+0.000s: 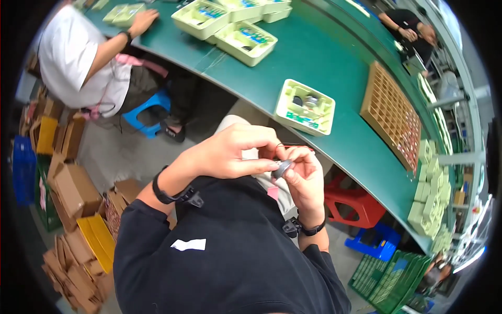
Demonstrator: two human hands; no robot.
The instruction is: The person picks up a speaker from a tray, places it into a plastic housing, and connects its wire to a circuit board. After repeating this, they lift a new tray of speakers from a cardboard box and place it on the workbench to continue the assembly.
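My left hand (pixel 232 150) and my right hand (pixel 306 180) meet in front of my body, just off the table's near edge. Between their fingertips is a small round grey part (pixel 283 168), tilted, with a dark rim. Thin red and black wires (pixel 297 146) run by the fingers of both hands; where they end is hidden. The left thumb and fingers pinch the part from one side, the right thumb and fingers from the other. Closest to my hands on the table stands a pale green plastic tray (pixel 325 107), holding green circuit boards, a dark disc and a round metallic part.
The green table (pixel 314 49) carries stacked pale trays (pixel 246 57) at far left and a wooden grid rack (pixel 389 112) at right. A person (pixel 86 63) sits left; another (pixel 413 34) works far right. Red (pixel 361 201) and blue (pixel 149 112) stools and cardboard (pixel 78 191) occupy the floor.
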